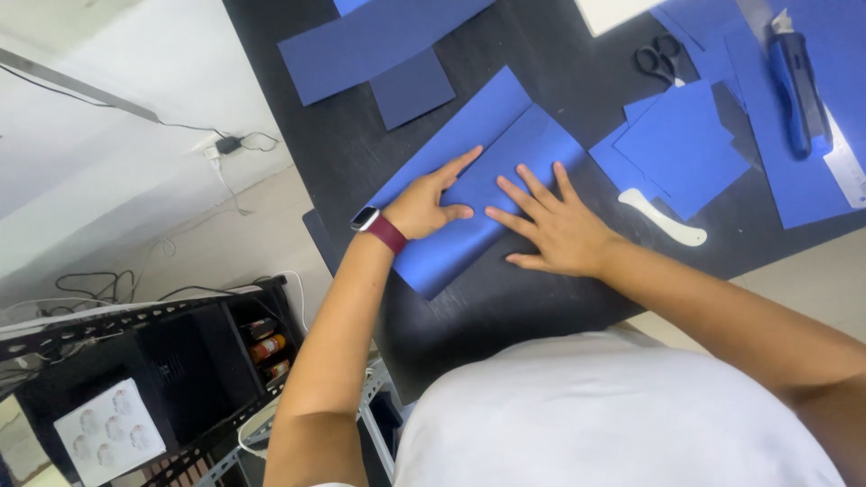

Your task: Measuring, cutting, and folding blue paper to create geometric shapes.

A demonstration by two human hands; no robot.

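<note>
fingers [532, 185] spread flat (both hands) — blue sheet [505, 153]

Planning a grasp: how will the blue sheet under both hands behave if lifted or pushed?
The blue sheet looks thin and folded, so probably light and floppy. Left hand and right hand press it flat, hinting it springs open. It may slide on the smooth black table.

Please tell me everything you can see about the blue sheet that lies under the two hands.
The blue sheet looks like matte paper or thin card, mid blue, folded so that one layer overlaps another, with a straight edge running along its length. It lies flat and diagonal on the black table, its lower corner at the table's near edge. The left hand presses it with the forefinger stretched along the fold; the right hand rests flat on it, fingers spread. It is not torn.
</note>
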